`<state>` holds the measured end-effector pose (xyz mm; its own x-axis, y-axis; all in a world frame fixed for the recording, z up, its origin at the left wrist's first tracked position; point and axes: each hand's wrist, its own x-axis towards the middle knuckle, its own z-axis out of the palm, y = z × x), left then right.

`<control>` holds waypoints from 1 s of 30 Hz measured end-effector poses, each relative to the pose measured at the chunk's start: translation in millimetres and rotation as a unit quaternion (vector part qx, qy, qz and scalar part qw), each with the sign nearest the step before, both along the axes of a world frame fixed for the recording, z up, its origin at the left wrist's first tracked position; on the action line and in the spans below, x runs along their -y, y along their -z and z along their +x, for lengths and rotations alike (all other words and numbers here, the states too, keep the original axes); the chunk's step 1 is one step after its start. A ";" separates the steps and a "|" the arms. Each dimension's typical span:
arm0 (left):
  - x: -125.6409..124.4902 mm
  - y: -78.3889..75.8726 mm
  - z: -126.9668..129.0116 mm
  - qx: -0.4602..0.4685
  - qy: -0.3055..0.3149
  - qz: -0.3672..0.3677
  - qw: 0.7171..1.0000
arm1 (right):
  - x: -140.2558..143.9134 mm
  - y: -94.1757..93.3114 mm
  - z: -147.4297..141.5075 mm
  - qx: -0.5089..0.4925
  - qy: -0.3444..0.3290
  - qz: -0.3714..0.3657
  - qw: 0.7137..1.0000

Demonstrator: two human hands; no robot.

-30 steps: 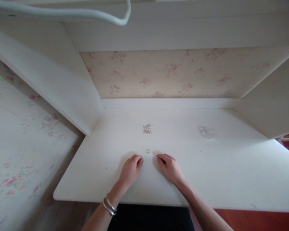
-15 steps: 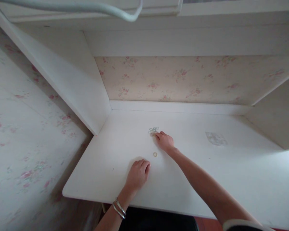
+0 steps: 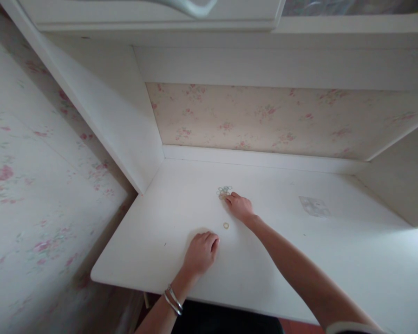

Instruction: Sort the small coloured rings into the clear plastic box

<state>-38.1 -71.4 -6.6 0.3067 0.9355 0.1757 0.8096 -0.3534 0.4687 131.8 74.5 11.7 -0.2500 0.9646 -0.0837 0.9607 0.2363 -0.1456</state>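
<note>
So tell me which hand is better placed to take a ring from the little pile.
Right. The right hand has its fingertips at the pile of small rings. The left hand rests curled on the desk, nearer the lone ring.

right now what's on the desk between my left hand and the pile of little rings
In the head view, one small yellow ring lies alone between the left hand and the pile of rings; otherwise bare white desk.

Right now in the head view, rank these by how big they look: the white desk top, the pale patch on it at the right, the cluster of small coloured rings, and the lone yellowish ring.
1. White desk top
2. Pale patch
3. Cluster of small coloured rings, partly covered by the right hand
4. Lone yellowish ring
</note>
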 end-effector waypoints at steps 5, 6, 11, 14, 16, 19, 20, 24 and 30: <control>0.5 0.5 -0.1 0.006 -0.002 0.001 1.000 | 0.9 0.8 -0.4 -0.001 -0.006 0.010 1.000; 0.6 0.7 -0.2 0.007 -0.002 0.002 1.000 | 0.4 0.8 -0.7 -0.002 -0.008 0.012 1.000; 1.2 0.3 -0.8 0.011 -0.003 0.006 1.000 | -5.3 0.5 -4.4 -0.014 -0.029 0.013 0.999; 1.8 -0.9 -0.8 0.012 -0.007 0.007 1.000 | -6.9 0.7 -6.4 -0.018 -0.028 0.016 0.999; 2.0 -1.7 -0.8 0.012 -0.009 0.006 1.000 | -6.4 1.3 -6.0 -0.023 -0.025 0.020 0.999; 2.1 -2.8 -1.1 0.010 -0.007 0.001 1.000 | -4.5 3.6 -1.9 -0.037 -0.018 0.030 0.999; 2.0 -3.2 -1.3 0.011 -0.007 -0.001 1.000 | -3.4 4.6 0.4 -0.051 -0.014 0.037 0.998; 1.5 -4.1 -2.3 0.015 -0.004 -0.004 1.000 | 8.2 8.8 11.5 -0.144 -0.005 0.079 0.986; 0.0 -2.8 -1.2 0.028 -0.001 0.002 1.000 | 58.0 14.1 21.0 -0.234 -0.048 0.084 0.968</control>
<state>-39.3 -71.4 -3.8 0.2938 0.9355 0.1963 0.7827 -0.3533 0.5124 152.8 16.5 -2.3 -0.3124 0.9252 0.2152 0.7716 0.3793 -0.5107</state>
